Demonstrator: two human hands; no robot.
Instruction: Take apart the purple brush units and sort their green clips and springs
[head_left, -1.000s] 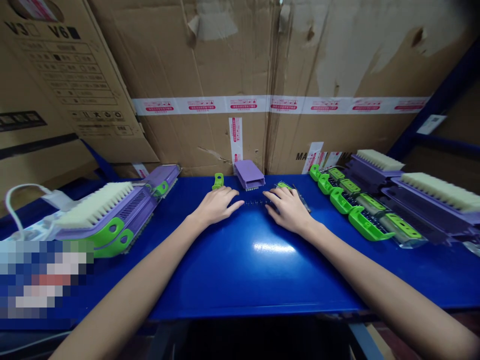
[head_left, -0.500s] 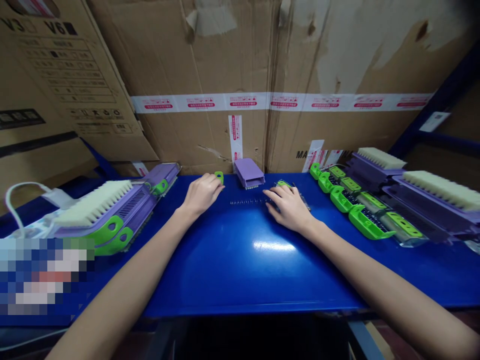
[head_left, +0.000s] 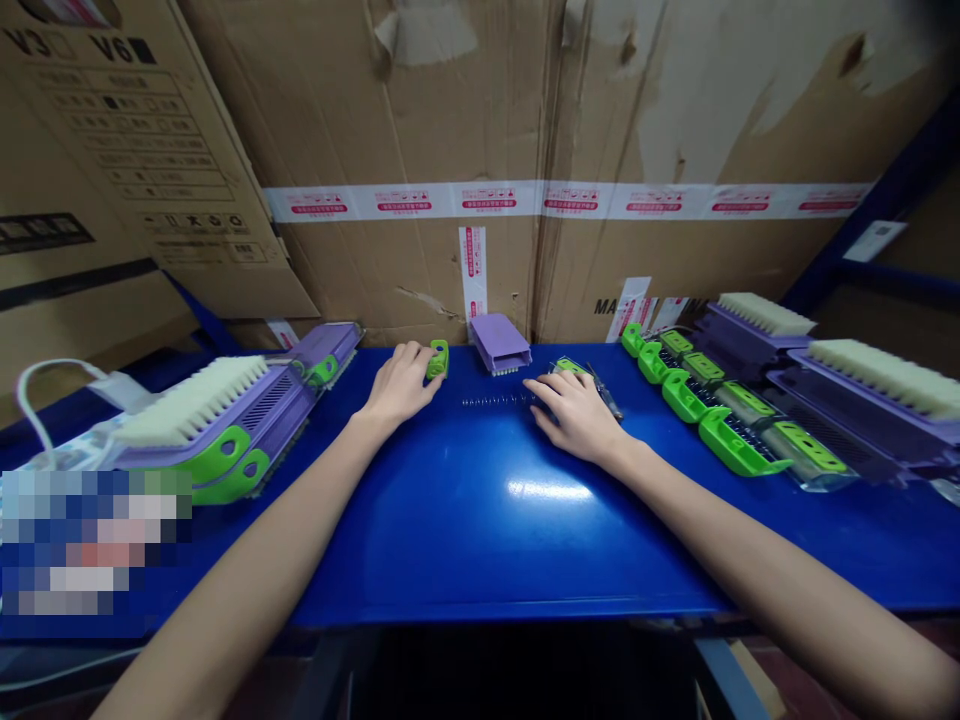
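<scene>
My left hand (head_left: 403, 382) is at the back of the table, beside a green plastic end cap (head_left: 441, 358) standing there. Its fingers are loosely spread, with the thumb close against the cap; I cannot tell if they touch. My right hand (head_left: 574, 410) rests palm down with fingers apart. Partly hidden behind it are a clear part with a green top (head_left: 568, 366) and a thin screwdriver-like tool (head_left: 606, 393). A long thin spring (head_left: 495, 401) lies left of my right fingertips. Between the hands, further back, sits a purple hollow housing (head_left: 499, 342) with bristles underneath.
On the right stand a row of green caps (head_left: 684, 398), several clear parts with green tops (head_left: 746, 400) and purple bodies with cream bristles (head_left: 885, 378). Purple brushes (head_left: 202, 400) and a power strip with a white plug (head_left: 124, 395) are left. Cardboard (head_left: 405, 270) walls the back.
My left hand has drawn slightly left and loosened around the green end cap, which shows more now. My right hand has barely moved.
</scene>
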